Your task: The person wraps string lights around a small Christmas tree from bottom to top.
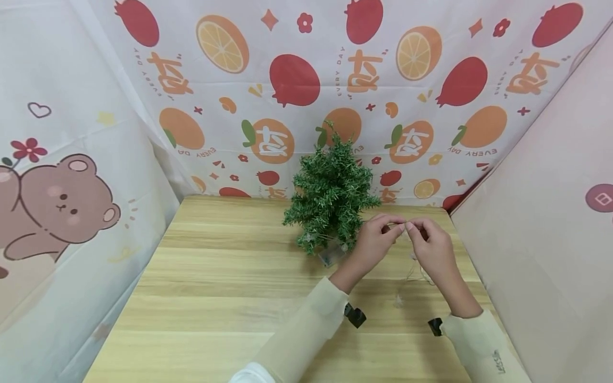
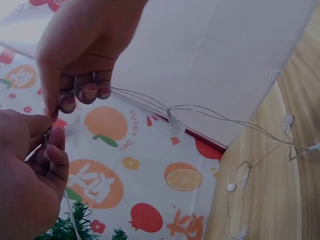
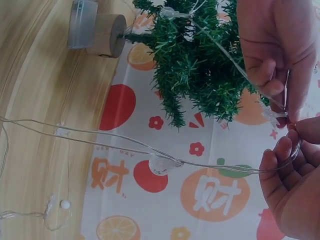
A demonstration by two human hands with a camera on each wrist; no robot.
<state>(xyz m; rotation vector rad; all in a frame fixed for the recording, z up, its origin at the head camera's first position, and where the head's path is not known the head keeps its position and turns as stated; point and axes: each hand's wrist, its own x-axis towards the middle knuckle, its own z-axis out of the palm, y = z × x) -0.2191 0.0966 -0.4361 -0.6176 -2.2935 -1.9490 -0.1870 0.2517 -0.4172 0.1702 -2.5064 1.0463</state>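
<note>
Both hands meet just right of a small green artificial Christmas tree (image 1: pixel 332 191). My left hand (image 1: pixel 373 242) pinches the thin wire of a string of lights (image 3: pixel 220 166) between thumb and forefinger. Fingertip to fingertip with it, my right hand (image 1: pixel 435 249) pinches the same wire, which also runs across its curled fingers. A clear star-shaped light (image 3: pixel 270 114) hangs by the left fingertips. From the right hand the doubled wire trails to a clear round bulb (image 2: pixel 176 126) and down to the table. Another stretch of wire leads from the left hand to the tree.
A clear plastic box (image 1: pixel 332 255) sits against the tree's round wooden base (image 3: pixel 107 35). Loose lights and wire (image 1: pixel 412 276) lie on the wooden table (image 1: pixel 215 298) at the right. Printed cloth walls (image 1: pixel 297 80) rise behind and at both sides.
</note>
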